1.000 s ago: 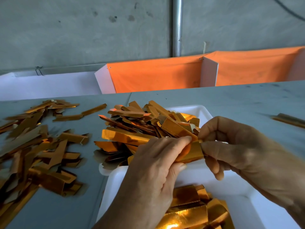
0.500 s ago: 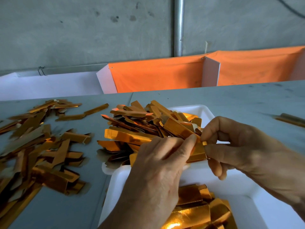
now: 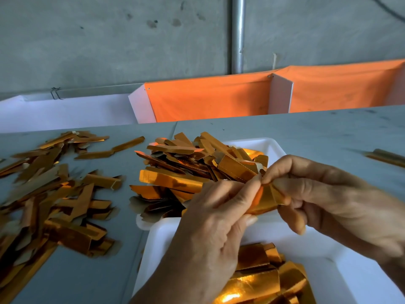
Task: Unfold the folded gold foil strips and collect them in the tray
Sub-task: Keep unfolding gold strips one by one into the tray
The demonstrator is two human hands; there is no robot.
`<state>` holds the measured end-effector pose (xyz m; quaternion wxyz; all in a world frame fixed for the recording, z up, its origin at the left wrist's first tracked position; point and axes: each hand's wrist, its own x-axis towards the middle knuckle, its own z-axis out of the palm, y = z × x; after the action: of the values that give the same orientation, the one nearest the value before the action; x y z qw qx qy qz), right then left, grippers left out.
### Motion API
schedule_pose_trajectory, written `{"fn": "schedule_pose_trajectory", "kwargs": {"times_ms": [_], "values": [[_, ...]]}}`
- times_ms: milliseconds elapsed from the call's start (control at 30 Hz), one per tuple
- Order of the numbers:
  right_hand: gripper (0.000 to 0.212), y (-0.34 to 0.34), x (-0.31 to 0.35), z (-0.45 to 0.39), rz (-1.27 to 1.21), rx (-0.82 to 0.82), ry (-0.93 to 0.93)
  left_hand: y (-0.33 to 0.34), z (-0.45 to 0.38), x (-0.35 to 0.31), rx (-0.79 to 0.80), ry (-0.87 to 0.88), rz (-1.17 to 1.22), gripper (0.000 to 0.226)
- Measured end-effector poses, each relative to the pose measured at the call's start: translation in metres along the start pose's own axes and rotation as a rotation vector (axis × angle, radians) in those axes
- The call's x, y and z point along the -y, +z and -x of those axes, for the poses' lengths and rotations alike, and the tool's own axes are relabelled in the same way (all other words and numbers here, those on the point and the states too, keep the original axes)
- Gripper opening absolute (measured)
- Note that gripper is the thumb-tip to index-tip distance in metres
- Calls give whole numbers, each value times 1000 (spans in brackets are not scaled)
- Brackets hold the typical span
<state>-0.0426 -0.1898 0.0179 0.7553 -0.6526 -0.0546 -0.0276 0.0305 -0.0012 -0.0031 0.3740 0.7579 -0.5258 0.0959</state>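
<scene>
Foil strip (image 3: 266, 199), gold and mirror-glossy with a crease across it, sits between both hands above the near white tray (image 3: 341, 279). Left hand (image 3: 210, 229) pinches its left end, thumb and forefinger pressed together over the foil; right hand (image 3: 324, 198) pinches the right end, fingers curled round the edge. Grip on both sides: closed on the strip, fingertips of the two hands nearly touching at its top edge. Near tray: smooth white plastic, rounded rim, holding crumpled, opened gold pieces (image 3: 269, 279) with bright reflections. Far tray (image 3: 274, 145), same white plastic, heaped with stiff, flat, folded strips (image 3: 197, 163), long narrow rectangles with angled ends, matte tan on the back, shiny orange-gold on the face. Loose pile (image 3: 50, 194) of the same strips spread over the grey worktop (image 3: 306, 132) at left; one stray strip (image 3: 388, 157) at far right. Behind: orange cloth panels (image 3: 210, 97) on white dividers, grey concrete wall, metal pipe (image 3: 238, 34). Versus one second ago: strip held higher and more upright, right end now bent upward, hands drawn closer together at the top.
</scene>
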Motion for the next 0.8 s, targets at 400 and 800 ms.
{"fn": "schedule_pose_trajectory", "kwargs": {"times_ms": [400,800], "values": [[36,8,-6,-5,-145,-53,-20,-2,0,1,21,-76,251,48],[38,9,-8,-8,-130,-22,-10,-3,-2,0,0,-27,240,49]]}}
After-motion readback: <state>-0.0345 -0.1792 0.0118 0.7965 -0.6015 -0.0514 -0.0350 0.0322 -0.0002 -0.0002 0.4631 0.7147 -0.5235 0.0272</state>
